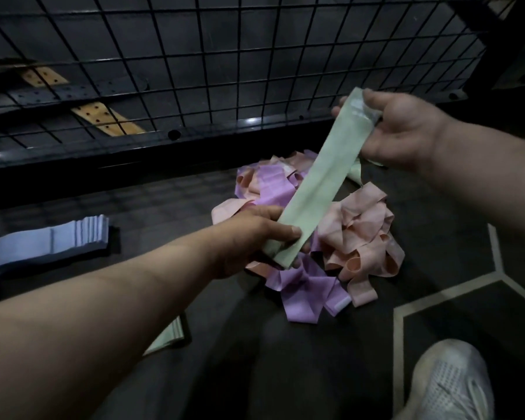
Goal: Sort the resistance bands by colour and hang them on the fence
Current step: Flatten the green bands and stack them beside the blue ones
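Left forearm (103, 313): bare, reaching in from lower left.
White mesh trainer (449, 380): lower right, on dark floor (285, 374) with pale inlaid lines.
Left hand (252, 237): fingers and thumb curled round near end of green resistance band (315, 183), thumb on top.
Right hand (403, 128): far end of the same band gripped between thumb and fingers.
Green resistance band: pale mint, wide, matte, lying flat as a doubled loop. Faint whitish print near far end. Held straight and slanting between both hands, in the air above mixed pile (355, 237).
Mixed pile: lilac and peach bands, loose and tangled, on the floor near its fence-side edge.
Stack of blue bands (49, 244): flat, neatly layered, on the floor far to the left, well apart from the pile.
Stack of green bands (170, 338): on the floor, mostly hidden under left forearm.
Wire fence (194, 71): black square grid, upright along the floor's far edge.
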{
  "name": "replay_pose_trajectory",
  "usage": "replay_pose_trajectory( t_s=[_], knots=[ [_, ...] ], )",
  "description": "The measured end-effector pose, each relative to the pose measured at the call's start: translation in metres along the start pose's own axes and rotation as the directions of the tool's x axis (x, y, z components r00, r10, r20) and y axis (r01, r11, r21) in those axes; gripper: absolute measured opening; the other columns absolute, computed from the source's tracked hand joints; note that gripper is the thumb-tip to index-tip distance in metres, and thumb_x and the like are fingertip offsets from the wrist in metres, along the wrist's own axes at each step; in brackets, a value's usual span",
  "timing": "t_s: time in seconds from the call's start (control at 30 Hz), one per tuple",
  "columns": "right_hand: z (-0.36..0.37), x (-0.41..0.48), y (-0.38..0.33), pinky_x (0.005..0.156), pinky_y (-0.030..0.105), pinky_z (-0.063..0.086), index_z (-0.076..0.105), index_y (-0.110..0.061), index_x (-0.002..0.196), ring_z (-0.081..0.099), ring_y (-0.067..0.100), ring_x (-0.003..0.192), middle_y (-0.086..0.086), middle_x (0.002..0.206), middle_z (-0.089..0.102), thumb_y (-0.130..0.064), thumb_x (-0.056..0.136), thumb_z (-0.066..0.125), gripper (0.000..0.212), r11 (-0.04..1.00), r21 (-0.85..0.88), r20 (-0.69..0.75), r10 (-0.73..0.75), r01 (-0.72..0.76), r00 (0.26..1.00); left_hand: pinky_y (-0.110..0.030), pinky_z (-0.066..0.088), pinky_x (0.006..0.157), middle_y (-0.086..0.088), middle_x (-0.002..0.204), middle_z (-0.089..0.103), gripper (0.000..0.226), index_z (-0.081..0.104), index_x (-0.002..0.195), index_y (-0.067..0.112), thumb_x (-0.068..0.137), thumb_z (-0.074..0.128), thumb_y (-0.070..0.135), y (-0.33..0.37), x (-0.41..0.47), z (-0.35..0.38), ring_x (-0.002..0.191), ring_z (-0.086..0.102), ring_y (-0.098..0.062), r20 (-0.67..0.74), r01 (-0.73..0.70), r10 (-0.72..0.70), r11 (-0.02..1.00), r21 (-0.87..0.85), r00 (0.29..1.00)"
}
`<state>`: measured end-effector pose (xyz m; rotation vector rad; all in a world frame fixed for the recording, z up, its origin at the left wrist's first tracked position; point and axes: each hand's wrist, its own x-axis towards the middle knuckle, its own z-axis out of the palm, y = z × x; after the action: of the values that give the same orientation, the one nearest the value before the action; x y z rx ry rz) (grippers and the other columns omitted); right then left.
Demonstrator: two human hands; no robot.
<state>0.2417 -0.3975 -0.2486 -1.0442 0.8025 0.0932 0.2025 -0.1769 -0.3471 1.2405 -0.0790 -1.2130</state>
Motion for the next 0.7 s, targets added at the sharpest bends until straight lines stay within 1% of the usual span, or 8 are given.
replay_pose_trajectory(
  t_s=[0.07, 0.13, 0.27, 0.37, 0.5, 0.57, 0.63, 0.7],
  knots=[
    [-0.007, 0.004, 0.007, 0.062, 0.035, 0.061, 0.063, -0.009, 0.094, 0.070, 0.014, 0.086, 0.004, 0.096, 0.069, -0.026, 0.104, 0.045, 0.027, 0.999, -0.031, -0.040, 0.039, -0.040, 0.998, -0.032, 0.058, 0.064, -0.015, 0.088, 0.072, 0.022, 0.063, 0.113, 0.004, 0.092, 0.058, 0.001, -0.007, -0.006, -0.013, 0.071, 0.069, -0.023, -0.029, 0.022, -0.021, 1.000, 0.020, 0.999],
    [-0.011, 0.006, 0.017, 0.058, 0.035, 0.060, 0.064, -0.012, 0.093, 0.072, 0.014, 0.074, 0.002, 0.092, 0.070, -0.026, 0.103, 0.048, 0.024, 0.992, -0.101, -0.073, 0.068, -0.075, 0.995, -0.028, 0.055, 0.060, -0.016, 0.089, 0.072, 0.019, 0.066, 0.108, 0.004, 0.091, 0.060, 0.000, -0.012, -0.016, -0.031, 0.071, 0.069, -0.021, -0.087, 0.043, -0.039, 0.998, 0.046, 0.995],
    [-0.008, 0.006, 0.040, 0.057, 0.028, 0.058, 0.059, -0.015, 0.091, 0.066, 0.012, 0.079, 0.003, 0.092, 0.067, -0.021, 0.101, 0.053, 0.013, 0.926, -0.359, -0.124, 0.076, -0.116, 0.989, -0.023, 0.047, 0.047, -0.013, 0.078, 0.067, 0.008, 0.067, 0.096, 0.003, 0.089, 0.064, 0.003, -0.018, -0.045, -0.071, 0.059, 0.062, -0.017, -0.252, 0.101, -0.050, 0.976, 0.195, 0.966],
    [0.001, 0.007, 0.068, 0.061, 0.027, 0.060, 0.062, -0.013, 0.088, 0.066, 0.012, 0.077, 0.006, 0.094, 0.067, -0.015, 0.099, 0.057, 0.012, 0.844, -0.537, -0.073, -0.036, -0.009, 0.997, -0.023, 0.044, 0.043, -0.006, 0.067, 0.063, 0.005, 0.066, 0.086, 0.004, 0.089, 0.067, 0.007, -0.028, -0.077, -0.098, 0.051, 0.055, -0.013, -0.327, 0.157, -0.067, 0.954, 0.257, 0.943],
    [0.019, -0.004, 0.107, 0.060, 0.032, 0.060, 0.063, -0.006, 0.080, 0.068, 0.019, 0.064, 0.015, 0.081, 0.065, -0.010, 0.095, 0.063, 0.016, 0.642, -0.758, 0.096, -0.063, 0.114, 0.993, -0.020, 0.042, 0.042, -0.007, 0.060, 0.058, 0.013, 0.064, 0.083, 0.003, 0.078, 0.073, 0.012, -0.051, -0.130, -0.128, 0.045, 0.051, -0.012, -0.487, 0.145, -0.048, 0.976, 0.163, 0.872],
    [0.030, -0.013, 0.130, 0.050, 0.027, 0.059, 0.062, -0.006, 0.084, 0.067, 0.013, 0.051, 0.017, 0.078, 0.065, -0.009, 0.096, 0.061, 0.012, 0.533, -0.829, 0.192, -0.014, 0.170, 0.981, -0.022, 0.046, 0.044, -0.007, 0.060, 0.055, 0.017, 0.062, 0.082, 0.005, 0.074, 0.073, 0.015, -0.069, -0.155, -0.142, 0.047, 0.052, -0.012, -0.575, 0.113, -0.030, 0.988, 0.108, 0.817],
    [0.041, -0.022, 0.155, 0.044, 0.019, 0.053, 0.061, -0.005, 0.091, 0.065, 0.007, 0.046, 0.015, 0.075, 0.065, -0.009, 0.097, 0.060, 0.007, 0.447, -0.871, 0.249, 0.044, 0.204, 0.968, -0.026, 0.054, 0.050, -0.004, 0.061, 0.056, 0.009, 0.061, 0.082, 0.009, 0.081, 0.071, 0.008, -0.088, -0.179, -0.153, 0.052, 0.054, -0.012, -0.659, 0.059, -0.032, 0.998, 0.018, 0.751],
    [0.051, -0.030, 0.177, 0.045, 0.018, 0.053, 0.061, -0.003, 0.099, 0.064, 0.006, 0.045, 0.014, 0.074, 0.065, -0.011, 0.097, 0.059, 0.008, 0.386, -0.894, 0.282, 0.088, 0.228, 0.955, -0.026, 0.056, 0.054, 0.001, 0.062, 0.061, 0.006, 0.064, 0.087, 0.010, 0.088, 0.066, 0.004, -0.102, -0.200, -0.162, 0.055, 0.059, -0.009, -0.729, 0.007, -0.036, 0.999, -0.043, 0.683]
  ],
)
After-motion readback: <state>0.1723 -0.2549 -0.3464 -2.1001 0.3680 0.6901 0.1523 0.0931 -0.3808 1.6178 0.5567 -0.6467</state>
